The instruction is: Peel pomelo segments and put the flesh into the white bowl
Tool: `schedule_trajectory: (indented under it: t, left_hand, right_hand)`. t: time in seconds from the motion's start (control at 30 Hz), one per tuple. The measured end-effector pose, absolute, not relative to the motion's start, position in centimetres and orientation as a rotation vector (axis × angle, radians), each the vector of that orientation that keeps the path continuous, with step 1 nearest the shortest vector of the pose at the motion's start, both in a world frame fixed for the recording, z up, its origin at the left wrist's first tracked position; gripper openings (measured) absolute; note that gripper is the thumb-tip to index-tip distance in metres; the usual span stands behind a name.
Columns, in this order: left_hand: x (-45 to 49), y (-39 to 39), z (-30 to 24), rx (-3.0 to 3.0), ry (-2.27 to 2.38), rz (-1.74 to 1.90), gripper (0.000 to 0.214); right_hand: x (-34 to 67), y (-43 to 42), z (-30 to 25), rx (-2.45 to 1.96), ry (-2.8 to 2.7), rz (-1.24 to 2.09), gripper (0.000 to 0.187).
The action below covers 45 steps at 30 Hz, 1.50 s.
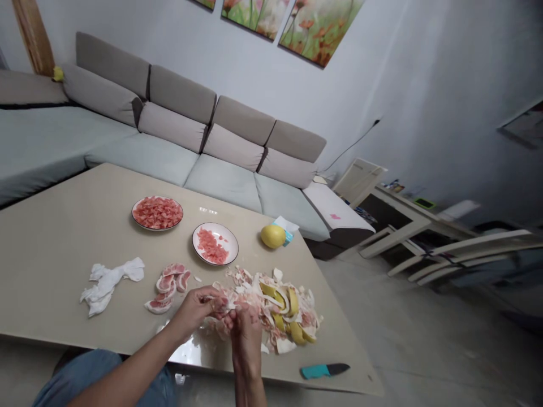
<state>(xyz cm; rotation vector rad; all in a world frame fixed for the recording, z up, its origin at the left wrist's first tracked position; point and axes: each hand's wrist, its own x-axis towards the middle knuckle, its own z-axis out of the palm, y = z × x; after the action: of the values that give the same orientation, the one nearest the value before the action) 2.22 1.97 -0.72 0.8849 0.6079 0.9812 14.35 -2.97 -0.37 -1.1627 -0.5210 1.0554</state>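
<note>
Over the front of the table, my left hand (198, 308) and my right hand (246, 330) meet with fingers pinched together. Between them is a whitish-pink pomelo segment (229, 304), mostly covered by the fingers. Right beside my right hand lies a heap of pomelo peel (292, 302) and torn membrane. Several unpeeled pomelo segments (166, 287) rest to the left of my left hand. Beyond the hands, a small plate (229, 244) holds some pink pulp pieces. Farther left, another plate (158, 229) is piled with pink pulp.
A knife (324, 370) with a teal handle lies near the table's front right edge. At the far right stand a whole yellow pomelo (272, 236) and a tissue pack (288, 227). Crumpled white tissue (106, 285) lies left. A sofa (229, 175) borders the table's far side.
</note>
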Motion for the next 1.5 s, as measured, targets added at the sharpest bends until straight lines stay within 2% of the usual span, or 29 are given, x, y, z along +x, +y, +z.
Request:
schedule_trajectory:
  t: [0.2, 0.5, 0.8, 0.87, 0.97, 1.2, 1.33, 1.4, 1.5]
  left_hand:
    - [2.2, 2.8, -1.9, 0.392, 0.595, 1.027, 0.028]
    - [2.3, 3.4, -2.6, 0.151, 0.576, 1.053, 0.007]
    - [0.0, 5.9, -1.9, -0.077, 0.606, 1.251, 0.029]
    - [-0.7, 6.0, -1.3, -0.026, 0.574, 1.238, 0.023]
    - [-0.9, 4.9, -0.2, 0.316, 0.445, 1.028, 0.007]
    - [0.8, 1.5, 1.0, 1.379, 0.643, 0.77, 0.034]
    - [1.2, 1.3, 1.0, 1.676, 0.701, 0.81, 0.012]
    - [1.2, 1.5, 1.0, 1.67, 0.728, 0.831, 0.013]
    - [1.1, 1.6, 1.0, 1.63, 0.754, 0.808, 0.017]
  right_hand:
    - [13.7, -3.7, -0.7, -1.197, -0.518, 0.995, 0.031]
    - [13.5, -5.2, -0.4, -1.237, -0.714, 0.885, 0.029]
    - [15.1, -9.4, 2.1, -1.16, -0.654, 0.77, 0.025]
    - [16.1, -9.9, 3.0, -1.167, -0.676, 0.774, 0.024]
    - [17.0, -9.3, 3.6, -1.275, -0.813, 0.901, 0.026]
    - [17.1, -6.8, 1.7, -1.383, -0.907, 0.986, 0.031]
    - [17.1, -6.4, 1.2, -1.36, -0.877, 1.016, 0.031]
    - [17.1, -6.1, 1.2, -1.354, -0.857, 1.019, 0.03]
    - [16.9, -5.8, 1.2, -1.37, -0.916, 1.015, 0.04]
